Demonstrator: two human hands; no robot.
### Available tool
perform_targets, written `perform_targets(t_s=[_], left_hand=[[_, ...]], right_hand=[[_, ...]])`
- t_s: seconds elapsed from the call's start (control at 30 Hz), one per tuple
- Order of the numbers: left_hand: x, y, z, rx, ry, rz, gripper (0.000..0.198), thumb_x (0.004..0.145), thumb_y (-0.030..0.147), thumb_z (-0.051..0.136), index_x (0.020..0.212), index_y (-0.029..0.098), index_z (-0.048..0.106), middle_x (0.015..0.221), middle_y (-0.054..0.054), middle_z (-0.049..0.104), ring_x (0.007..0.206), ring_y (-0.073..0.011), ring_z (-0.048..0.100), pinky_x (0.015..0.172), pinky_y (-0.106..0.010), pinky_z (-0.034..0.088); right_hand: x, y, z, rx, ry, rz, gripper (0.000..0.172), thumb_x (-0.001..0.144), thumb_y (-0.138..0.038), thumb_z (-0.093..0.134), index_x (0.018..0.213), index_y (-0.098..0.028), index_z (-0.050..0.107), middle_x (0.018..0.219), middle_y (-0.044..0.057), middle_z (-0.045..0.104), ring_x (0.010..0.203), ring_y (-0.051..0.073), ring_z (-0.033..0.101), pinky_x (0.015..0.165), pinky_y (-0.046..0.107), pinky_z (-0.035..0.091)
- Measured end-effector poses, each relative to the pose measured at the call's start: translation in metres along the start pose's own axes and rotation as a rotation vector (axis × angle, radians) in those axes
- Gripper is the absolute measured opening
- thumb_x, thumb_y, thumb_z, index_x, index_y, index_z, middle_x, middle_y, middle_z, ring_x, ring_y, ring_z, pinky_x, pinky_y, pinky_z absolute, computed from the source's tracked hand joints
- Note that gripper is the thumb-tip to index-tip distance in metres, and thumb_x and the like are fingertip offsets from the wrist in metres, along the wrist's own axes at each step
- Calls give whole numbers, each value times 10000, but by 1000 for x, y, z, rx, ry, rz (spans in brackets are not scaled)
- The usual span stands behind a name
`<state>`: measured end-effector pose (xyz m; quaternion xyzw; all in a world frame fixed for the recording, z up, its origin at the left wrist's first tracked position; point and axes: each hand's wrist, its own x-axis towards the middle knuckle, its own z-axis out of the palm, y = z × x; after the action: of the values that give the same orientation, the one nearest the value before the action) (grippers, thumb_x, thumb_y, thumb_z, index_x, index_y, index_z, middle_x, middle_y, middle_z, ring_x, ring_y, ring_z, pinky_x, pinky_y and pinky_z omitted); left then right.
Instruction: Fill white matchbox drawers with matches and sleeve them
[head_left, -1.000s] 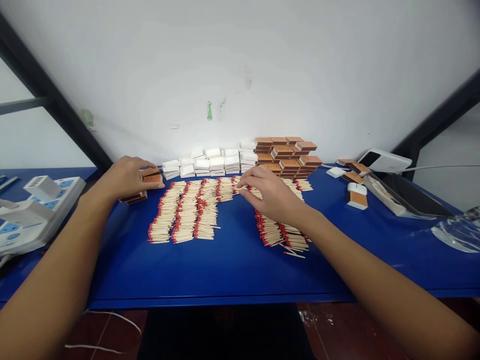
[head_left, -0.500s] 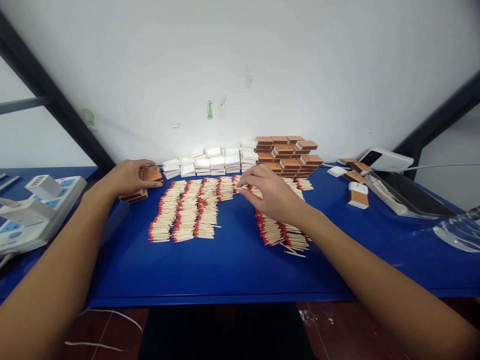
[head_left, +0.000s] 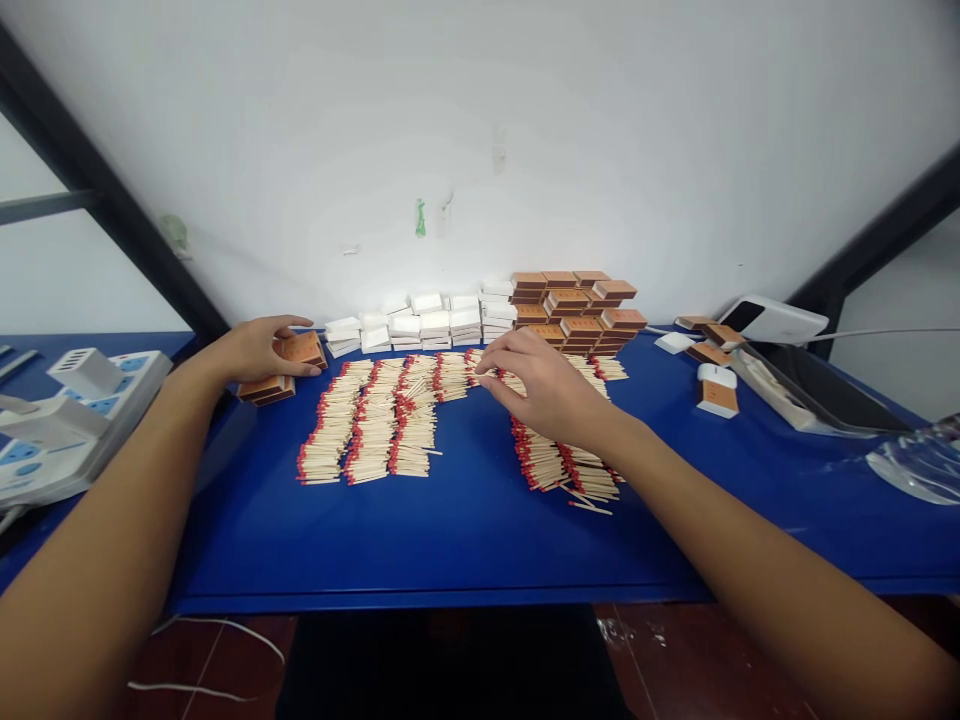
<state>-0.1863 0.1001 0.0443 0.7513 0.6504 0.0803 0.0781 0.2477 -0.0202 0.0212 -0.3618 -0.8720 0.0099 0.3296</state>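
My left hand (head_left: pixel 255 352) is at the far left of the blue table, its thumb and fingers apart around the stacked brown matchboxes (head_left: pixel 303 350). A lower matchbox (head_left: pixel 264 388) sits under and in front of that hand. My right hand (head_left: pixel 536 380) is bent over the rows of matches right of the middle, with thumb and fingertips close together on red-headed matches (head_left: pixel 454 374). The matches under its palm are hidden. More rows of matches (head_left: pixel 367 420) lie side by side to the left, and another group (head_left: pixel 538 460) lies below the right wrist.
White matchbox trays (head_left: pixel 420 328) are piled along the wall, beside stacked brown matchboxes (head_left: pixel 574 315). A power strip (head_left: pixel 135 385) with plugs lies on the left. Loose matchboxes (head_left: pixel 718 398), a white device (head_left: pixel 776 320) and a dark pouch (head_left: pixel 825 385) are on the right.
My left hand has drawn back slightly to the left, and more of the matchbox beside it shows. My right hand has hardly moved.
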Motion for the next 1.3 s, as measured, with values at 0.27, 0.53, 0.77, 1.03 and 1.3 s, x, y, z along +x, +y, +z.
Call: perform_targets(t_s=[0.27,0.53,0.77,1.03,1.3], left_hand=[[-5,8,-6,-73,-69,9,959,623,714,792,1455,266,635,1387,-94,711,1249,-369,673,1049,-393,536],[2,8,0,47,16,204,897,713,769,731,1382,174,682,1422,-145,674,1294,-344,601,1161,-448,456],[5,10,8,116,18,249,820,781,725,698,1380,165,696,1394,-146,692,1281,-344,592,1152,-446,429],[5,19,11,91,127,278,660,826,742,689,1246,236,745,1354,-103,721,1316,-329,599,1150,-397,426],[7,26,15,45,154,348,630,809,696,725,1268,265,750,1377,-89,712,1348,-327,578,1197,-443,391]], right_hand=[[0,1,0,3,-11,5,204,1047,-224,534,1054,-234,738,1126,134,714,1108,309,626,998,531,537],[0,1,0,-4,-10,6,184,1053,-225,536,1053,-219,720,1132,137,710,1116,301,617,1011,515,532],[0,1,0,-4,-4,5,177,1054,-235,543,1039,-235,719,1125,123,708,1113,297,620,1001,509,537],[0,0,-1,-8,-7,0,184,1052,-211,536,1048,-217,720,1118,137,710,1104,301,617,998,504,538],[0,1,-1,-3,-7,0,174,1053,-220,534,1056,-226,708,1123,134,703,1108,299,616,998,511,542]])
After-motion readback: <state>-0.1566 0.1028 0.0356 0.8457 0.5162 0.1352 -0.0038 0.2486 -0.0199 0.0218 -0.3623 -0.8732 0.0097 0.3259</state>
